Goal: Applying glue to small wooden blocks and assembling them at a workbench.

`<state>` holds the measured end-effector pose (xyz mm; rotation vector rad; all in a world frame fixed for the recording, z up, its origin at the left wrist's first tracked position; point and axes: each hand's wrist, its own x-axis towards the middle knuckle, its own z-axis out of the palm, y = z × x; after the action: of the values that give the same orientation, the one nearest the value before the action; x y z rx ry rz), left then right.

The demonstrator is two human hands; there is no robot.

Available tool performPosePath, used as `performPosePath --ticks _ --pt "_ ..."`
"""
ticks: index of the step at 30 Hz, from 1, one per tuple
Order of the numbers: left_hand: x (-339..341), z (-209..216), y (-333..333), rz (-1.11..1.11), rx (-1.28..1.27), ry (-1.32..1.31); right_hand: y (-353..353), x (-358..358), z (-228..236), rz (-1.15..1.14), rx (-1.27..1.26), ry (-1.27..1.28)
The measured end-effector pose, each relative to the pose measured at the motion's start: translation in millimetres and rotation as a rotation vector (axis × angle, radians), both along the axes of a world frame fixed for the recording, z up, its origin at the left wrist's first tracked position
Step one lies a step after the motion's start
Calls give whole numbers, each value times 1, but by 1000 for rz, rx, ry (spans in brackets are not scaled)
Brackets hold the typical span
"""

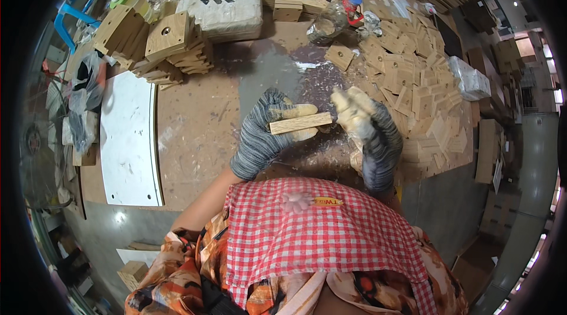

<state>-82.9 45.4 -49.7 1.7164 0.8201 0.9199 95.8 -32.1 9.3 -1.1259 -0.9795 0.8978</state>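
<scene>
A small flat wooden block is gripped in my left hand, its narrow edge turned up toward me. The thumb and fingers of that grey knit glove with cream coating clasp it from both sides. Just right of the block's end is my right hand, in a matching glove, its fingers bunched together and slightly blurred. Whatever may be inside those fingers is hidden. Both hands are above the near part of the brown worktable.
Loose wooden blocks are heaped at right. Stacked blocks stand at far left, beside a wrapped package bearing dark strips. A white panel lies at left. Plastic bottles sit at the back.
</scene>
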Motion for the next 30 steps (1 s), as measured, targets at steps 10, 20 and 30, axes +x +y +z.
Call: performPosePath --ticks 10,20,30 --pt "3 -6 6 -78 6 -85 4 7 -13 -75 107 -242" --pt "-4 8 6 -243 -146 -186 2 28 -40 -55 -41 -272" --pt "-5 -19 8 -278 -509 -254 -6 -9 12 158 155 -592"
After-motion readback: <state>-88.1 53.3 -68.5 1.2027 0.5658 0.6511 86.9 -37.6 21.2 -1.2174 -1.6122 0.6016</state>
